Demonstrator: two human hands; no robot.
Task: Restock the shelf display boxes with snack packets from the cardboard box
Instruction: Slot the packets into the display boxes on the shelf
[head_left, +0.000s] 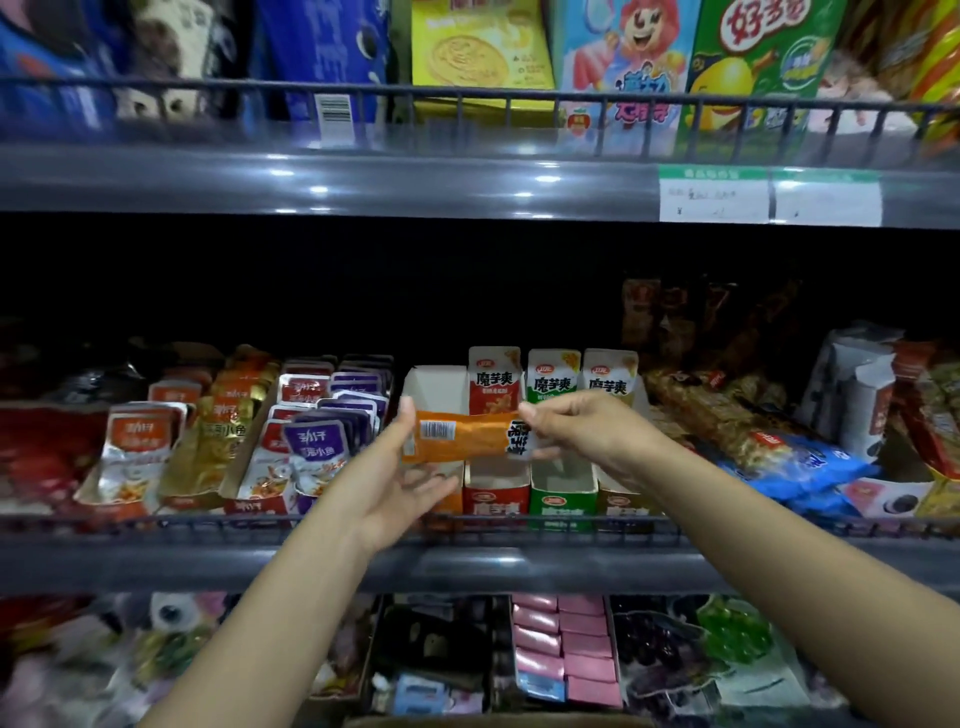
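Note:
An orange snack packet (467, 435) with a barcode lies sideways in the air in front of the middle shelf. My left hand (402, 478) holds its left end, thumb on top and fingers spread below. My right hand (574, 423) pinches its right end. Just behind stand the display boxes: an orange-fronted one (435, 387) with a white inner wall, a red one (496, 496), a green one (563, 501) and a yellow one (621, 501), the last three looking nearly empty at the front. The cardboard box is out of view.
Silver fish-snack pouches (311, 441) fill the boxes to the left. A wire rail (208, 522) runs along the shelf's front edge. Long bagged snacks and blue packs (779, 457) lie to the right. Biscuit boxes stand on the shelf above, pink packets (563, 644) below.

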